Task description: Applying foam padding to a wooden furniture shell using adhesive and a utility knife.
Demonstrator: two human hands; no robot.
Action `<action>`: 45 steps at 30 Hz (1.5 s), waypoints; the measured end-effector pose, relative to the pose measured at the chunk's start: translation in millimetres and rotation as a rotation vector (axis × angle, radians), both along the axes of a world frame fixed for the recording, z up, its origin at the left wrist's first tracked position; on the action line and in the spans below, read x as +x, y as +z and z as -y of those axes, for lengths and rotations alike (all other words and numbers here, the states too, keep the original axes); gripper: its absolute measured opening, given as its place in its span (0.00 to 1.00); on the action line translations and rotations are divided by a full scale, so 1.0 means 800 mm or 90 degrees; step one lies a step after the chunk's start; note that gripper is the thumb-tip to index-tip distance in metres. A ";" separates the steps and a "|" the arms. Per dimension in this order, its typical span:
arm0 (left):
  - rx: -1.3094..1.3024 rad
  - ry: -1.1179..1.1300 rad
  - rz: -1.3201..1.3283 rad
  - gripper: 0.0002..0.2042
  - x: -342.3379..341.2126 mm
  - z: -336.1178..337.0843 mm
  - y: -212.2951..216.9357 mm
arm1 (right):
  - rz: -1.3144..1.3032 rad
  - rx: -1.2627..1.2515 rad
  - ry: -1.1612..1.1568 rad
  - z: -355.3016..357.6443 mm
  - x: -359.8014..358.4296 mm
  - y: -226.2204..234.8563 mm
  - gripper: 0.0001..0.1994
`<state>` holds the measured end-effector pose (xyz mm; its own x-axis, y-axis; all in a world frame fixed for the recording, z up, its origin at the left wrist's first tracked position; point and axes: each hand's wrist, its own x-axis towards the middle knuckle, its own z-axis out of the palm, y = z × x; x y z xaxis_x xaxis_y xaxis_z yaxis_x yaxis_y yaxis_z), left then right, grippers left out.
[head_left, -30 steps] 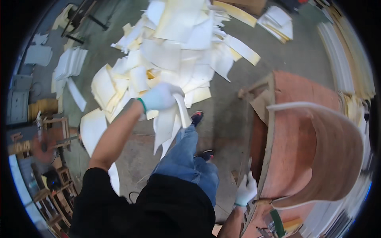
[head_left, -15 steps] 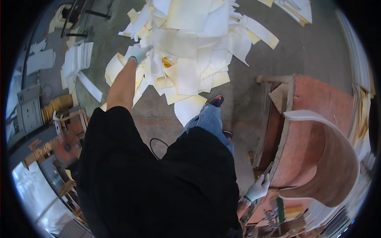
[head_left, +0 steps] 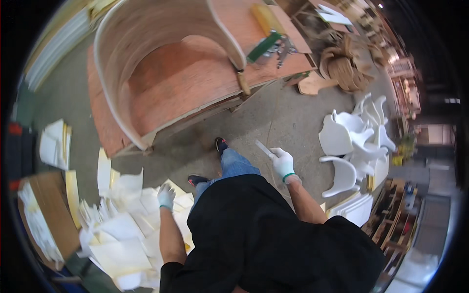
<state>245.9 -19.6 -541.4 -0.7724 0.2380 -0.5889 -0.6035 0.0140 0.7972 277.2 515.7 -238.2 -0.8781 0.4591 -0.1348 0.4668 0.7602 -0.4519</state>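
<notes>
White gloves [head_left: 282, 162], pale sheets [head_left: 122, 229], reddish-brown plywood bench [head_left: 195, 73], white chair shells [head_left: 351, 141].

Layout around the worker

Curved plywood shell [head_left: 146, 63] on workbench [head_left: 205, 83] ahead; pale sheet pile [head_left: 122, 229] lower left; white moulded seat shells [head_left: 356, 141] right.

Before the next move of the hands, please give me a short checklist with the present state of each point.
1. Right hand has a firm hold on the thin pale strip: ok, fingers closed around its lower end.
2. Left hand is free: ok, it holds nothing and hangs above the pile of pale sheets.
3. Both hands are gloved: ok, white gloves show.
4. Feet stand on bare floor: ok, though the sheets lie close to the left shoe.
5. Curved plywood form rests steadily on the workbench: cannot tell.
6. Strip's edge is clean: cannot tell, too small.
</notes>
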 end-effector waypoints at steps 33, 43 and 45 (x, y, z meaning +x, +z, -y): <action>-0.504 0.546 -0.180 0.54 -0.199 -0.249 0.268 | -0.391 -0.262 -0.145 -0.238 -0.309 0.039 0.26; -0.457 0.487 -0.250 0.36 -0.323 -0.208 0.313 | -0.139 -0.151 0.277 -0.169 -0.501 -0.038 0.47; -0.422 0.507 -0.292 0.23 -0.318 -0.197 0.294 | -0.074 -0.137 0.181 -0.158 -0.496 -0.047 0.26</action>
